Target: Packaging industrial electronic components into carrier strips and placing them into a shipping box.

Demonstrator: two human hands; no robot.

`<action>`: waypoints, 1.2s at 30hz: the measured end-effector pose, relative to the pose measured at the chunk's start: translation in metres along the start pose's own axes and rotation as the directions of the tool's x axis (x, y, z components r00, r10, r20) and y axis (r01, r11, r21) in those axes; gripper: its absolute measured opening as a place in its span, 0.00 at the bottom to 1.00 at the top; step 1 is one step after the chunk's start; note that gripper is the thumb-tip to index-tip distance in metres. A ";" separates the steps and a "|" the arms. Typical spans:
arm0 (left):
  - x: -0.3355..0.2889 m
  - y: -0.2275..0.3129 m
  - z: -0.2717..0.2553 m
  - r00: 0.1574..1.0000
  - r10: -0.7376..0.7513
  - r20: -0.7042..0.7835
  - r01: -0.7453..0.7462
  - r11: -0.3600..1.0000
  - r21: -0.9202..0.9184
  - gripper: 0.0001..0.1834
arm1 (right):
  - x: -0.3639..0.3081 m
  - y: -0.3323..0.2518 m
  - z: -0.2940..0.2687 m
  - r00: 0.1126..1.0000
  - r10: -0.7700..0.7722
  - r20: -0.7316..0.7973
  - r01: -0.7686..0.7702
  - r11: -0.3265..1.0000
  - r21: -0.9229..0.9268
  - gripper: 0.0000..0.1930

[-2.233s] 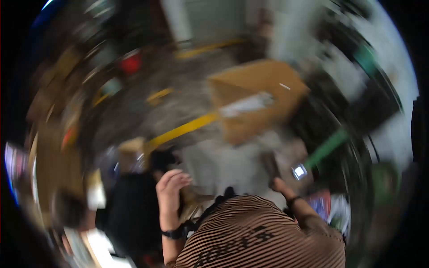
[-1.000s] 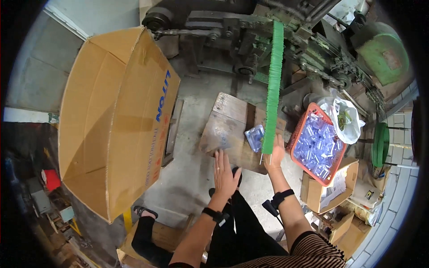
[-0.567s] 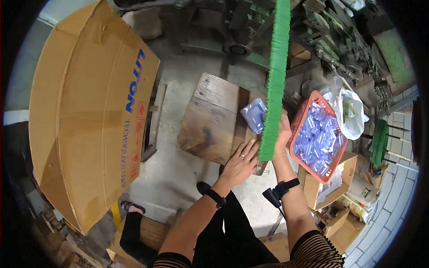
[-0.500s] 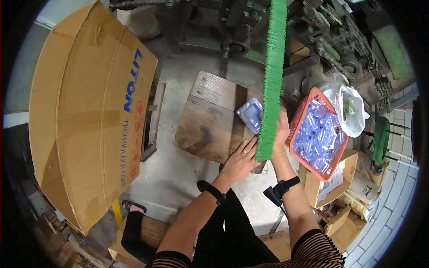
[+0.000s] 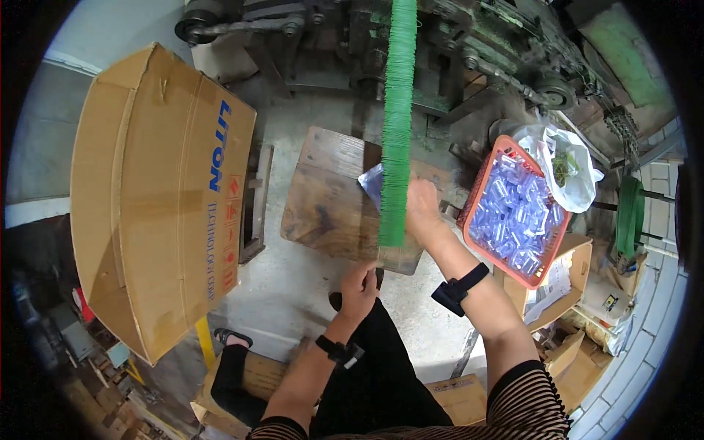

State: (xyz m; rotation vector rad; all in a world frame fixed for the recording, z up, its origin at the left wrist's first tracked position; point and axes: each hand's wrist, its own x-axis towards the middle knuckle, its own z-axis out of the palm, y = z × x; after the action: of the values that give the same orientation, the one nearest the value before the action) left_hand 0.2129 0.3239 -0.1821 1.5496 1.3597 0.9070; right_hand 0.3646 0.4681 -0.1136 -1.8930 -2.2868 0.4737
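A long, dense row of thin green wire pieces (image 5: 398,132) runs down from the machine to just in front of me. Below its near end, my left hand (image 5: 358,290) is closed in a pinch; whatever its fingers hold is too small to make out. Close against the row's right side is my right hand (image 5: 424,209), its fingers curled and partly hidden behind the green pieces. A clear bluish plastic blister shell (image 5: 372,183) shows left of the row, lying over a wooden board (image 5: 323,205); the row covers part of it.
To the right, a red plastic basket (image 5: 474,192) holds many clear plastic shells, beside a white plastic bag (image 5: 576,176). A big cardboard box (image 5: 161,198) stands left. Dark machinery (image 5: 469,59) fills the far side. Another person's sandalled foot (image 5: 236,338) shows lower left.
My left hand has drawn back from the board toward me and its fingers have closed. The view has shifted, and the green row now covers more of the plastic shell.
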 end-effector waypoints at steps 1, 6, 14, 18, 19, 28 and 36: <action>-0.007 0.006 0.004 1.000 0.003 0.001 -0.003 1.000 0.004 0.10 | 0.000 0.001 -0.003 1.000 -0.024 0.013 0.025 0.999 -0.044 0.08; -0.019 0.029 -0.001 0.877 -0.475 0.069 0.409 0.665 -0.625 0.11 | -0.058 -0.001 -0.008 0.878 0.336 -0.342 -0.163 0.880 0.445 0.05; -0.035 0.027 -0.016 0.742 -0.545 0.391 0.614 0.317 -0.723 0.14 | -0.185 -0.042 0.049 0.913 0.360 0.190 -0.378 0.576 0.725 0.10; -0.070 -0.037 -0.014 0.628 -0.669 0.398 0.654 0.177 -0.735 0.15 | -0.159 -0.014 0.087 0.871 0.480 -0.106 -0.342 0.746 0.570 0.23; -0.071 -0.052 -0.011 0.531 -0.725 0.439 0.722 0.116 -0.682 0.17 | -0.147 -0.014 0.097 0.870 0.438 -0.226 -0.311 0.844 0.436 0.26; -0.026 -0.144 0.029 0.757 -0.007 0.653 0.597 -0.399 -0.696 0.22 | -0.098 -0.040 0.131 0.944 0.251 -0.213 -0.196 0.949 0.247 0.27; -0.020 -0.101 0.034 0.620 -0.593 0.514 0.519 -0.181 -0.835 0.21 | -0.146 -0.072 0.129 1.000 -0.006 0.010 0.002 0.953 0.303 0.27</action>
State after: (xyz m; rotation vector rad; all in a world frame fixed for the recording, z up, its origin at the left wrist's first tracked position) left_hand 0.2047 0.3030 -0.2884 -0.2632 0.8560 0.8733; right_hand 0.2885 0.2941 -0.1978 -1.7378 -2.0796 0.7862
